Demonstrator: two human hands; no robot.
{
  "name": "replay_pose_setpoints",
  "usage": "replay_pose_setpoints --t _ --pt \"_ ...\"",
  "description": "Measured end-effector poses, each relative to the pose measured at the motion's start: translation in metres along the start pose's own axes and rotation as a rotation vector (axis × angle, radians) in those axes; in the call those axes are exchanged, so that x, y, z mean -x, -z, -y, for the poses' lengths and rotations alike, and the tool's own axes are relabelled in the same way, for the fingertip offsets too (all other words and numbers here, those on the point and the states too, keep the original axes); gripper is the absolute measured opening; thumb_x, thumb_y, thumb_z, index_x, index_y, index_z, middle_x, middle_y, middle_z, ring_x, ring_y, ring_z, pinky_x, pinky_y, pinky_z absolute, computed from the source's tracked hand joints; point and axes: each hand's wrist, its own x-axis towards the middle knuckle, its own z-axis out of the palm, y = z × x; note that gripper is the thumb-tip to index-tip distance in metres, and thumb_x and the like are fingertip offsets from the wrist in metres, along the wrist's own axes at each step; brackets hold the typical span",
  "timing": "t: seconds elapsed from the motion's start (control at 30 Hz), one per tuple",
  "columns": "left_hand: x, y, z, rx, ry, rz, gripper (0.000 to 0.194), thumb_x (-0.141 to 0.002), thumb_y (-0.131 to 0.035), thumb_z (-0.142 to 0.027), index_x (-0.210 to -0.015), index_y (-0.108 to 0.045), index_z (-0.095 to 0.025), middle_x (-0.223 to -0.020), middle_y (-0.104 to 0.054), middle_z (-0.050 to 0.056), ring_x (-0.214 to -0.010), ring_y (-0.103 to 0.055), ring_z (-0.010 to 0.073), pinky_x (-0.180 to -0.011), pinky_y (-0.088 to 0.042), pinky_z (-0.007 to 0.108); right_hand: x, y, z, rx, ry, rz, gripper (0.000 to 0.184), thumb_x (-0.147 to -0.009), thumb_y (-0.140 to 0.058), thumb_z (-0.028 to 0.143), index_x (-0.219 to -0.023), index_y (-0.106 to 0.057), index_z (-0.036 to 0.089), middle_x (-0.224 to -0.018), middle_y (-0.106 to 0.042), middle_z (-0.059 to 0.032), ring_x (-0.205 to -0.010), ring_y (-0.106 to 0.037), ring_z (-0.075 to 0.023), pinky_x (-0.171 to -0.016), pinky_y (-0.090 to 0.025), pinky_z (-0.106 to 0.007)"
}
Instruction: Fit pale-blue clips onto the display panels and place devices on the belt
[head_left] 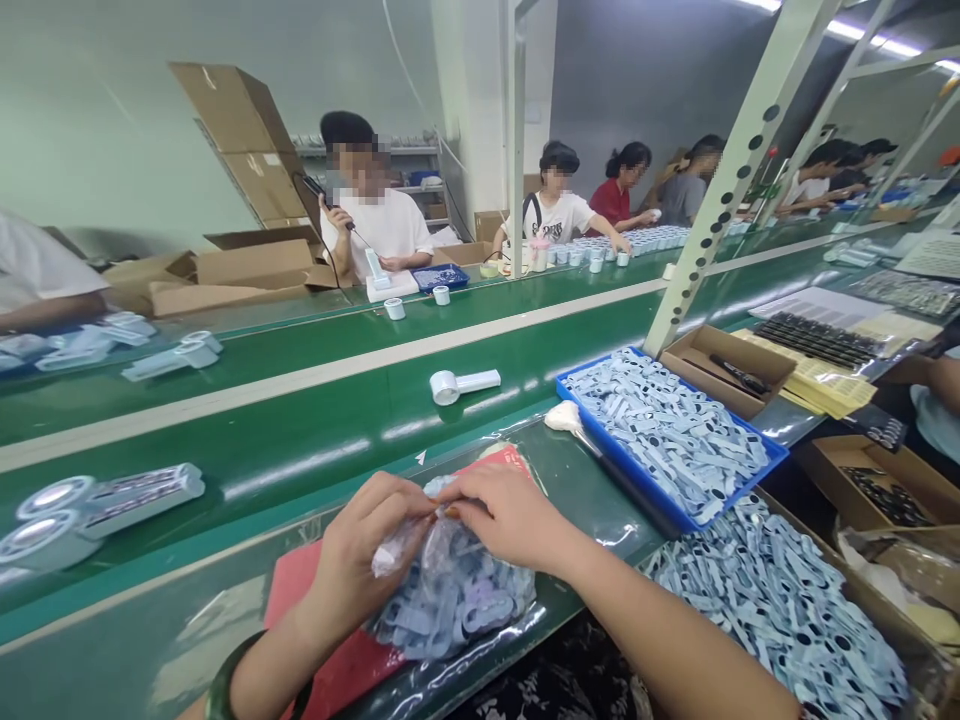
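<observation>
A clear plastic bag (450, 590) full of small pale blue plastic parts lies on a red mat (300, 590) in front of me. My left hand (360, 560) is closed on the twisted neck of the bag at its left side. My right hand (510, 515) pinches the bag's top edge from the right. Both hands meet over the bag's opening.
A blue tray (667, 430) of the same pale parts sits to the right, a brush (577, 425) beside it, and a carton (787, 610) of more parts lower right. White handheld devices (461, 383) ride the green conveyor (300, 420). Several other people work across the belt.
</observation>
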Motion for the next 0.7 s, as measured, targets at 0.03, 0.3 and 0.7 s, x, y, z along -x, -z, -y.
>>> replay_pose_setpoints --t 0.03,0.3,0.7 --pt "0.001 0.000 0.001 0.008 -0.009 0.013 0.011 -0.100 -0.063 -0.015 -0.103 -0.069 -0.023 -0.097 -0.067 0.000 -0.087 -0.067 0.0118 -0.080 -0.052 0.018 -0.001 0.001 -0.001 -0.001 0.007 0.008 0.024 -0.101 -0.060 0.016 -0.115 -0.076 0.024 -0.117 -0.078 -0.0025 -0.112 -0.068 -0.0221 -0.101 -0.049 -0.039" --pt "0.012 0.005 0.015 0.055 -0.035 0.113 0.015 -0.103 -0.059 -0.020 -0.111 -0.069 -0.027 -0.104 -0.069 0.000 -0.095 -0.068 0.0130 -0.083 -0.053 0.018 -0.005 -0.003 0.002 0.030 -0.019 -0.034 0.014 -0.091 -0.063 0.015 -0.096 -0.074 0.022 -0.101 -0.078 -0.0018 -0.099 -0.069 -0.0205 -0.090 -0.050 -0.034" --pt "0.019 -0.007 0.021 -0.354 -0.168 0.144 0.043 -0.106 -0.050 -0.057 -0.131 -0.064 -0.024 -0.137 -0.068 0.004 -0.128 -0.064 0.0220 -0.097 -0.061 0.025 -0.043 0.024 -0.041 0.000 -0.211 -0.047 0.012 -0.100 -0.063 0.025 -0.105 -0.073 0.023 -0.110 -0.075 -0.0020 -0.100 -0.070 -0.0155 -0.088 -0.055 -0.027"
